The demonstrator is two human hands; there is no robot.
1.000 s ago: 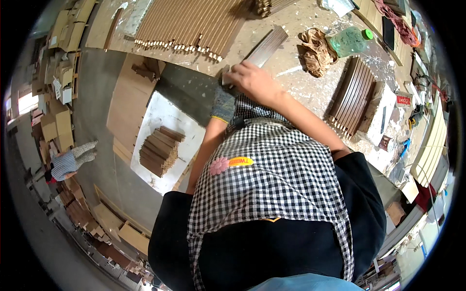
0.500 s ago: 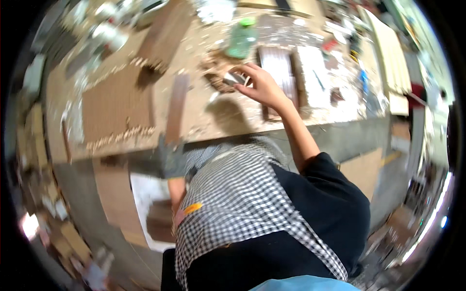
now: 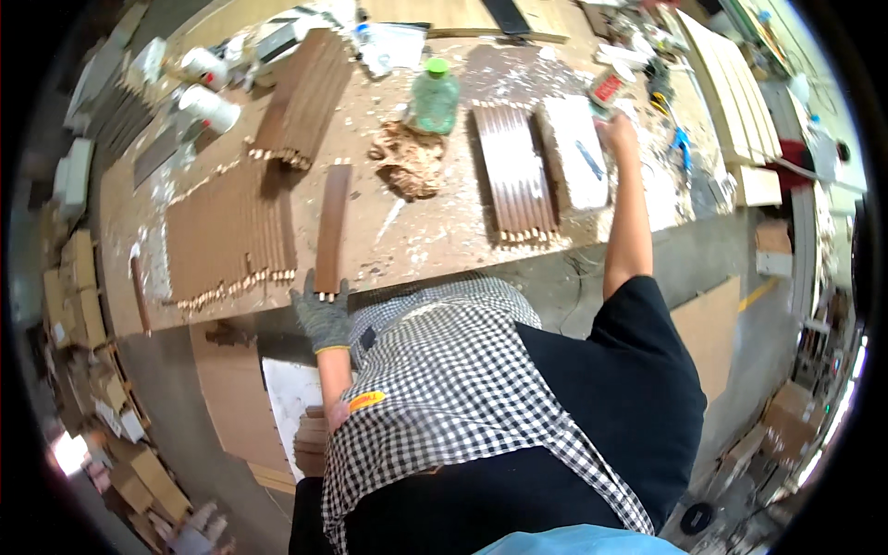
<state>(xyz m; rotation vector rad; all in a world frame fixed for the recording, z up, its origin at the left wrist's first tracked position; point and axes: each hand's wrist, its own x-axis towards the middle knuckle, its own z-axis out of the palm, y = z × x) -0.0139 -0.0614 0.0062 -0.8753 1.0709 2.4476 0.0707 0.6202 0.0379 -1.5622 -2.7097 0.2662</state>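
Note:
My left hand (image 3: 321, 314), in a grey work glove, grips the near end of a brown wooden slat (image 3: 333, 222) with pale dowel ends. The slat lies lengthwise on the workbench, its near end at the front edge. Farther right, my bare right hand (image 3: 620, 134) is curled beside a white block-like slab (image 3: 572, 153), just nearer than a white container with a red label (image 3: 608, 88). Whatever its fingers hold is hidden. A row of dark slats (image 3: 514, 171) with dowel ends lies left of the slab.
Joined brown slats (image 3: 227, 236) cover the bench's left side, with a second stack (image 3: 307, 97) behind. Crumpled brown paper (image 3: 407, 159) and a green-capped bottle (image 3: 435, 97) stand mid-bench. White tubs (image 3: 211, 108) sit far left; a blue-handled tool (image 3: 682, 148) lies right.
My right hand has moved right, from over the crumpled paper to beside the slab; the white and dark item it held no longer shows. My left hand stays at the slat's near end.

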